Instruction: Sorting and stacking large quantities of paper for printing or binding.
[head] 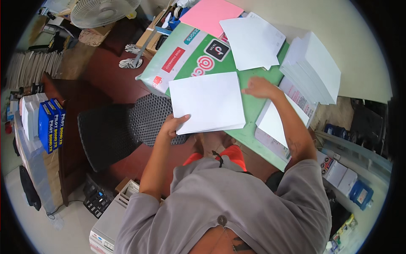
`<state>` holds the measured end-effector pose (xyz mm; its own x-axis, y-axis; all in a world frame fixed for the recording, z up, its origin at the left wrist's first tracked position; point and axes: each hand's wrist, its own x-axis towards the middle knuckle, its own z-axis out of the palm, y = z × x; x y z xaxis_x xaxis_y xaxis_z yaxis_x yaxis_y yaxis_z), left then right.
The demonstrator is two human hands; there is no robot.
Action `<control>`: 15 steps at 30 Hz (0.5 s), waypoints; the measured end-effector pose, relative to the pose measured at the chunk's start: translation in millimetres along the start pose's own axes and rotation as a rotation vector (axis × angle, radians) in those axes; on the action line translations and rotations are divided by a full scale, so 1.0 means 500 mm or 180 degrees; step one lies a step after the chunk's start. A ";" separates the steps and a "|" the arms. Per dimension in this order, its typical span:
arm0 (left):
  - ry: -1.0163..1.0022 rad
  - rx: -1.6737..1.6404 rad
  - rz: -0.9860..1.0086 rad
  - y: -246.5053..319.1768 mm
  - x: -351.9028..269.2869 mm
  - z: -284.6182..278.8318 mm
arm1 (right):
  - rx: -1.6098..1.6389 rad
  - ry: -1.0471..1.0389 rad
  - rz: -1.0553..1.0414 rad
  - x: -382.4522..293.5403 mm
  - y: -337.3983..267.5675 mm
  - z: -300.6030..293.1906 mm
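Note:
My left hand [173, 126] grips a stack of white paper sheets [207, 103] by its near left corner, thumb on top. The stack lies partly over the table and reaches past its near edge. My right hand [259, 87] is just right of the stack, above the green table top [253, 108]. It is blurred, its fingers look bent, and nothing shows in it. Beyond it lies a loose fan of white sheets [253, 43]. Under my right forearm, more white paper [279, 119] rests on printed sheets [271, 143].
A tall paper stack [312, 66] stands by the wall at right. Pink paper [211, 16] lies at the table's far end. A black woven chair [127, 123] stands at left. Behind it are blue boxes [49, 127]; a printer-like machine [109, 219] sits lower left.

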<state>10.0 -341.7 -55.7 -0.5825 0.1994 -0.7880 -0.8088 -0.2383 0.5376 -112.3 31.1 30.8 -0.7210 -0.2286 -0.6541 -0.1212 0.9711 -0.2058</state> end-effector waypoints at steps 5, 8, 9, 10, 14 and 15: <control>-0.0350 -0.0341 -0.0498 0.018 -0.037 -0.021 | 0.3414 -0.1885 0.1051 -0.105 0.041 0.209; -0.0396 -0.0240 -0.0580 0.026 -0.061 -0.016 | 0.5403 -0.1305 0.0727 -0.089 -0.037 0.279; -0.0348 -0.0010 -0.0588 0.039 -0.068 -0.009 | 0.6279 -0.0807 0.0597 -0.078 -0.054 0.286; -0.0322 0.0004 -0.0574 0.048 -0.078 -0.001 | 0.6291 -0.0826 0.0566 -0.078 -0.075 0.273; 0.0121 0.1250 0.1314 0.067 -0.103 0.053 | 0.4968 0.0224 -0.0094 -0.114 -0.105 0.214; 0.0119 0.1162 0.1558 0.079 -0.105 0.063 | 0.4798 0.0747 -0.0367 -0.120 -0.104 0.202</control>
<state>5.9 -331.4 16.6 -0.8956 0.1140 -0.4300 -0.4272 0.0488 0.9028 6.0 -12.7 7.5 -0.8625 -0.1390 -0.4866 0.4975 -0.0561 -0.8657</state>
